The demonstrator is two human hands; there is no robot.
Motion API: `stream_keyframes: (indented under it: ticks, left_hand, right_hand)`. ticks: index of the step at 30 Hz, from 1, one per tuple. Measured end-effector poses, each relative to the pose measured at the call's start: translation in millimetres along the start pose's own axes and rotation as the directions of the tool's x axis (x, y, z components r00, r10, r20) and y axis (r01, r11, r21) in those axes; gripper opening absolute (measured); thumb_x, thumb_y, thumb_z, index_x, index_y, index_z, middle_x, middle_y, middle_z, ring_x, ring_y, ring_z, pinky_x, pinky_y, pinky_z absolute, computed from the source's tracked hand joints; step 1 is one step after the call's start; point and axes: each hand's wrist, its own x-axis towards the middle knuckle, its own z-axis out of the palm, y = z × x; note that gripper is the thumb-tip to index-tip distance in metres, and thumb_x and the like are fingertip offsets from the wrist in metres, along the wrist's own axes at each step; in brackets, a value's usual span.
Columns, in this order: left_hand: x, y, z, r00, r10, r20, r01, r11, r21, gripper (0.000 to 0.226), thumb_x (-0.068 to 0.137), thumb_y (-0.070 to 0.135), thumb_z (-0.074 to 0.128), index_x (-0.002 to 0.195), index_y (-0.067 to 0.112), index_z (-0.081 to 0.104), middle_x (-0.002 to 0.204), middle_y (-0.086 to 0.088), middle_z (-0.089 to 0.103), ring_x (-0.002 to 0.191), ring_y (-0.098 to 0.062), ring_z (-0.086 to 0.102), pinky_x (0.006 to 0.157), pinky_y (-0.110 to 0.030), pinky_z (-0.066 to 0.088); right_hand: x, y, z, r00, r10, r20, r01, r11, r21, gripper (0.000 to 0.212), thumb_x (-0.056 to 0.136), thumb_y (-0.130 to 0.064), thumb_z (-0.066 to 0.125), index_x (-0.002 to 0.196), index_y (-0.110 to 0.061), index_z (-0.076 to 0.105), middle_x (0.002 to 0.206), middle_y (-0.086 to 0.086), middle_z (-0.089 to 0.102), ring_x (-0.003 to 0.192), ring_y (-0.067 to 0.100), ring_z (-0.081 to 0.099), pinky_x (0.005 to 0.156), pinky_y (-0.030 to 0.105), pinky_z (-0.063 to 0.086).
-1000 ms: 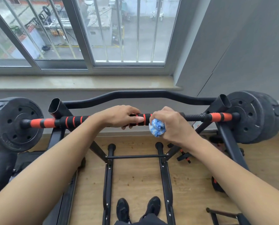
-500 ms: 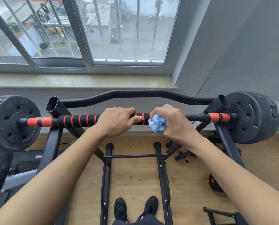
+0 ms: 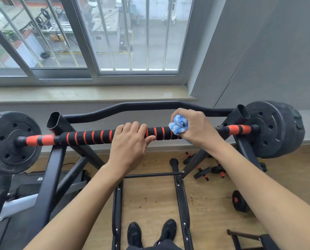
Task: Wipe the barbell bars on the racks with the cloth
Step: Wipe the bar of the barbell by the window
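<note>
Right now my left hand (image 3: 130, 141) lies over the middle of the barbell bar (image 3: 89, 138), fingers curled over the top of the black foam grip with its orange stripes and the thumb tucked along the near side, so I am gripping it. My right hand (image 3: 195, 126) is further along the same bar, towards the right end, closed round a bunched blue and white cloth (image 3: 178, 125); the cloth bulges out between my thumb and fingers and presses against the foam just where the striped section ends. The two hands are near each other but apart, with a short stretch of striped grip showing between them.

The bar lies across the black rack (image 3: 56, 159), resting in its two uprights, with a dark weight plate on the left end (image 3: 10, 141) and another pair on the right end (image 3: 276, 129). A plain orange sleeve shows at each end between upright and plate. Behind it a second, curved black bar (image 3: 141, 105) runs between the uprights, under the window sill (image 3: 87, 92).

Below, on the wooden floor (image 3: 150, 199), small dumbbells (image 3: 204, 173) lie by the right leg of the rack, and my black shoes (image 3: 150, 233) stand between the base rails
</note>
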Motion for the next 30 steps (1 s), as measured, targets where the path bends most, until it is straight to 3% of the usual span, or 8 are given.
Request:
stream_keyframes:
  ticks: [5,8,13,15,18,21,26,30]
  left_hand:
    - [9.5,-7.1,-2.9,0.997,0.073,-0.010,-0.073,0.997,-0.009,0.047,0.110,0.054,0.025,0.095,0.018,0.053,0.080,-0.002,0.057,0.070,-0.027,0.053,0.068,-0.041,0.042]
    - [23.8,-15.7,-9.9,0.992,0.103,0.067,-0.101,0.994,-0.036,0.053,0.110,0.054,0.013,0.087,0.022,0.049,0.067,0.002,0.057,0.061,-0.029,0.058,0.056,-0.037,0.040]
    - [44.4,-21.4,-15.7,0.956,0.150,0.251,-0.111,0.980,-0.164,0.051,0.108,0.057,0.012,0.092,0.028,0.052,0.080,0.003,0.058,0.082,-0.029,0.064,0.067,-0.038,0.038]
    - [45.1,-24.0,-16.2,0.950,0.154,0.272,-0.096,0.972,-0.215,0.055,0.106,0.064,0.013,0.094,0.028,0.052,0.081,0.003,0.061,0.080,-0.028,0.063,0.068,-0.039,0.042]
    - [26.8,-25.2,-9.7,0.973,0.212,0.088,-0.194,0.965,-0.176,0.060,0.099,0.078,0.023,0.109,0.026,0.051,0.088,0.007,0.064,0.075,-0.021,0.064,0.062,-0.038,0.049]
    - [18.3,-29.3,-4.7,0.955,0.296,-0.010,-0.295,0.950,-0.103,0.054,0.099,0.074,0.035,0.118,0.026,0.052,0.099,0.006,0.067,0.081,-0.023,0.067,0.060,-0.035,0.043]
    - [39.0,-33.7,-16.1,0.922,0.299,0.246,-0.258,0.948,-0.185,0.046,0.100,0.075,0.031,0.103,0.031,0.043,0.084,0.011,0.061,0.070,-0.021,0.055,0.062,-0.036,0.038]
    - [64.8,-41.9,-25.5,0.726,0.292,0.622,0.102,0.849,-0.519,0.042,0.097,0.072,0.048,0.101,0.031,0.058,0.083,0.001,0.067,0.070,-0.017,0.063,0.068,-0.036,0.051]
  right_hand:
    - [2.8,-0.9,1.9,0.998,-0.032,0.046,0.033,0.999,-0.029,0.027,0.075,-0.006,0.073,0.092,-0.026,0.063,0.079,-0.009,0.063,0.077,0.010,0.057,0.064,0.031,0.049]
    - [5.4,-0.2,0.0,0.995,-0.033,0.095,0.038,0.998,-0.048,0.030,0.076,-0.004,0.072,0.092,-0.028,0.063,0.079,-0.010,0.061,0.077,0.009,0.057,0.064,0.034,0.051]
    - [4.8,-1.5,-9.3,0.985,-0.062,0.164,0.062,0.998,0.001,0.029,0.077,-0.005,0.075,0.089,-0.028,0.062,0.077,-0.011,0.062,0.071,0.009,0.059,0.059,0.022,0.046]
    - [4.1,-2.4,-9.9,0.984,-0.059,0.166,0.057,0.998,0.017,0.028,0.076,-0.006,0.076,0.088,-0.027,0.062,0.076,-0.010,0.062,0.069,0.008,0.058,0.058,0.018,0.043]
    - [5.5,0.2,-6.3,0.993,-0.015,0.113,0.008,0.998,0.059,0.027,0.075,-0.006,0.074,0.089,-0.027,0.062,0.075,-0.006,0.064,0.065,0.011,0.058,0.056,0.028,0.047]
    - [6.7,0.0,-1.8,0.997,0.017,0.070,-0.023,0.996,0.085,0.026,0.075,-0.007,0.073,0.089,-0.026,0.062,0.076,-0.004,0.066,0.066,0.016,0.061,0.059,0.034,0.051]
    - [0.7,-3.8,1.3,0.996,-0.052,0.070,0.052,0.999,0.005,0.029,0.073,0.000,0.073,0.090,-0.022,0.063,0.080,-0.011,0.061,0.076,0.005,0.057,0.061,0.014,0.040]
    - [1.1,-3.6,-3.0,0.989,-0.072,0.130,0.076,0.997,-0.025,0.029,0.076,-0.002,0.075,0.091,-0.023,0.063,0.084,-0.011,0.061,0.081,0.006,0.057,0.064,0.018,0.043]
